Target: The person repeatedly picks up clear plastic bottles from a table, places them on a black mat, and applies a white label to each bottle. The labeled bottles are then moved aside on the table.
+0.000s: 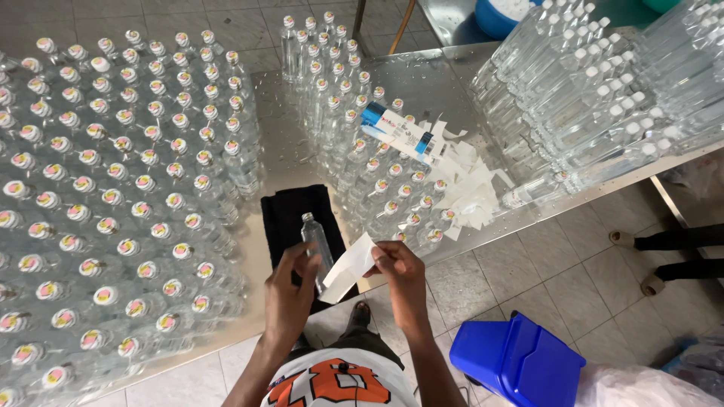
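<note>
Steel desk (pixel 286 169) was packed with capped bottles (pixel 113 196). Left hand (pixel 290 290) had its grip closed round an uncapped bottle (pixel 317 245) over a black cloth (pixel 290 215); right hand (pixel 396 264) pinched a white label (pixel 348 267) against it.

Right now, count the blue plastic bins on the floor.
1: a blue plastic bin on the tiled floor, right of the person's right hand. Others may lie outside the view.

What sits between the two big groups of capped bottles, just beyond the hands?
Head view: a black cloth on the steel table, with the uncapped bottle held over it.
</note>
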